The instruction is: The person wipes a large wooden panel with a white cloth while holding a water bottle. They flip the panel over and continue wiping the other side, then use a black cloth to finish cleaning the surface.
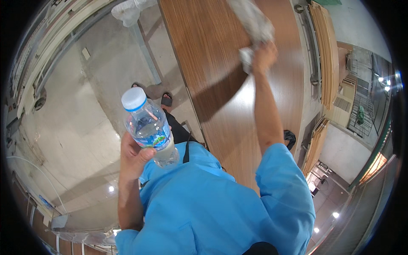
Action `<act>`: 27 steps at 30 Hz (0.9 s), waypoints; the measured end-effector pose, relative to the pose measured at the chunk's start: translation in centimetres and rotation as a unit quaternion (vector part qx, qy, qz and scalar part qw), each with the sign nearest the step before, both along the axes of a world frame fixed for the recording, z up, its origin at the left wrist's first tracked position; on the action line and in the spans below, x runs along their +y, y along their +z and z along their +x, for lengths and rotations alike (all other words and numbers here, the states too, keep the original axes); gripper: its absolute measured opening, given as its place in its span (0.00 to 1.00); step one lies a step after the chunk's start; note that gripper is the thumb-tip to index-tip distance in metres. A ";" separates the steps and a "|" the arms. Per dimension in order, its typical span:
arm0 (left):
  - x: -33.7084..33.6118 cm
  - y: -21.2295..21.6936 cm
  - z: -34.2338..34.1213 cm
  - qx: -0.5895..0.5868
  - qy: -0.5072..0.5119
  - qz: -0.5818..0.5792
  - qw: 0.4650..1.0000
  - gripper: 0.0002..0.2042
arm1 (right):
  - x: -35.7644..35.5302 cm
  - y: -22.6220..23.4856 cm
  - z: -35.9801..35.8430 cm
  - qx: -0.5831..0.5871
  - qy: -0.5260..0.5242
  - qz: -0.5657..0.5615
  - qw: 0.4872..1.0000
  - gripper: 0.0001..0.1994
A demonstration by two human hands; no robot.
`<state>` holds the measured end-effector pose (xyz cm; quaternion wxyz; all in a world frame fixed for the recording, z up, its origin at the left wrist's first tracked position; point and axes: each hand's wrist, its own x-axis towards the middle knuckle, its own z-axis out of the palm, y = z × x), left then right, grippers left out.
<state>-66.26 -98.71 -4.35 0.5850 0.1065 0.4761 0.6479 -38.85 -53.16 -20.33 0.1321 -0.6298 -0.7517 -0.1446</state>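
Observation:
My left hand [135, 156] is wrapped round a clear plastic bottle [163, 154] with a white cap and a blue label. The bottle is capped, stands nearly upright and holds clear liquid. Stretched forward over the wood-grain panel [204, 51], my right hand [265, 57] grips a whitish cloth [255, 25]. Part of the cloth trails away beyond the fingers, and a bunched end sticks out on the left of the hand. Motion smears the cloth a little. A bright reflection shows on the brown panel below the right hand.
Stacked boards [323, 55] lean along the right side. A dark object [290, 138] sits by the panel's right edge. Metal framing [146, 53] stands beyond the panel's left edge, near a plastic-wrapped item [126, 12]. My feet in dark sandals [166, 99] are on the pale floor.

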 end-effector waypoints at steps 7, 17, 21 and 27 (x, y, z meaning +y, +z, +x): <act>0.0 -0.7 -0.3 -0.028 -0.013 0.012 0.999 0.42 | -18.2 -1.0 2.8 0.043 0.260 -0.111 0.958 0.27; 0.3 0.1 -0.1 -0.010 -0.013 -0.015 1.000 0.44 | -15.1 5.0 -12.2 -0.046 0.448 -0.179 0.875 0.33; 0.1 0.1 -0.5 -0.034 -0.007 0.009 0.999 0.39 | -21.4 3.9 -7.8 -0.050 0.447 -0.288 0.846 0.35; 0.8 0.2 0.0 0.014 0.031 -0.023 0.999 0.44 | -11.9 -1.6 -22.7 0.076 0.478 -0.105 0.869 0.35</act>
